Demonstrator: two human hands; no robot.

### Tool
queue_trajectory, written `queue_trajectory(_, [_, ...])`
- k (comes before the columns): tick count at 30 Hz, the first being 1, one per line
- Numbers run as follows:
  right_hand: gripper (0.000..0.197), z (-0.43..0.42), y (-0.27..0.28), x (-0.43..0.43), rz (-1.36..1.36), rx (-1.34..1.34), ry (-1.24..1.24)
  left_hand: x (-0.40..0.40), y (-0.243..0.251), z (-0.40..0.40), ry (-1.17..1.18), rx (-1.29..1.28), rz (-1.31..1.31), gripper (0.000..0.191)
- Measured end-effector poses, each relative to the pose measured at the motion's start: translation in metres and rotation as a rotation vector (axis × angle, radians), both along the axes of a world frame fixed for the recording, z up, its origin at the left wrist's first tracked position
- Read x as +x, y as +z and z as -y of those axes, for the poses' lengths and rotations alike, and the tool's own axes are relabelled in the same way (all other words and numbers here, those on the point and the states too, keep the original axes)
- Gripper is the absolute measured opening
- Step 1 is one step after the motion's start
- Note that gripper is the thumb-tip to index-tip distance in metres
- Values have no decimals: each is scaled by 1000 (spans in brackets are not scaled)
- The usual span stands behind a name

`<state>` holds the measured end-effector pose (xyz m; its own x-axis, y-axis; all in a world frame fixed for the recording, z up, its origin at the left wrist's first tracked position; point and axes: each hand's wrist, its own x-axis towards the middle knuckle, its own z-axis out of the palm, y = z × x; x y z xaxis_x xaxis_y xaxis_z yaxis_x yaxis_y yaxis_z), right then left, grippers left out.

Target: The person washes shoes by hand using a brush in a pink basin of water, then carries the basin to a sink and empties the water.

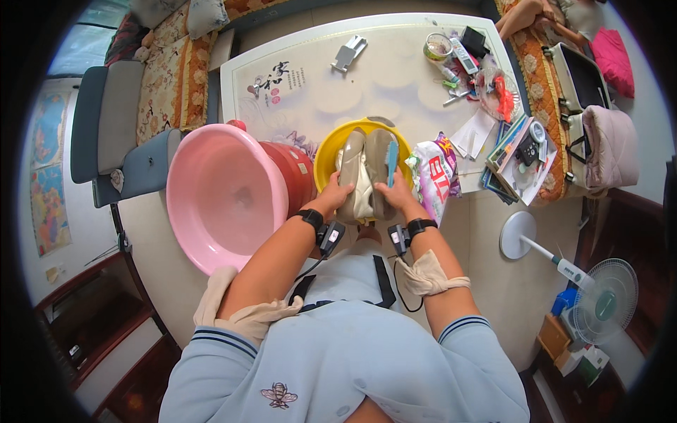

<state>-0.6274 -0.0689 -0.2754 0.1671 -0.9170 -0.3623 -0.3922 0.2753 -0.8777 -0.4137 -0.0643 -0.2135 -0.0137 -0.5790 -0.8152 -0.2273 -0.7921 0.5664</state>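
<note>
A pair of taupe-and-white shoes is pressed together in front of me, the left shoe (349, 150) beside the right shoe (376, 150), over a yellow plastic basin (323, 166). My left hand (334, 192) grips the outer side of the left one. On the other side, my right hand (396, 193) holds the right one. A blue scrubbing brush (391, 158) stands upright at my right fingers, its handle end partly hidden by the hand. White material shows between the shoes; the basin's bottom is mostly covered.
A large pink basin (227, 195) and a red bucket (293, 174) stand on the left. A detergent bag (435, 172) leans right of the yellow basin. The white table (328, 95) bears clutter at its right. A fan (605, 304) stands lower right; another person (560, 24) sits upper right.
</note>
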Motion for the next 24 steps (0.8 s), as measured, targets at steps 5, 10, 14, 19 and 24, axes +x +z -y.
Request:
queue_trajectory(5, [76, -9, -15, 0, -89, -31, 22, 6, -40, -2, -190, -30, 121, 83])
queue_trajectory(10, [74, -3, -10, -14, -179, -82, 130, -6, -3, 15, -309, -19, 496, 90])
queue_trajectory(14, [63, -6, 4, -12, -256, -105, 71, -7, 60, 19, -324, -111, 481, 82])
queue_trajectory(19, [41, -4, 2, -1, -302, -137, -27, 13, 103, 8, -230, -269, 425, 55])
queue_trajectory(24, [41, 4, 5, 4, -373, -220, -35, 58, 145, -16, -10, -492, -53, 28])
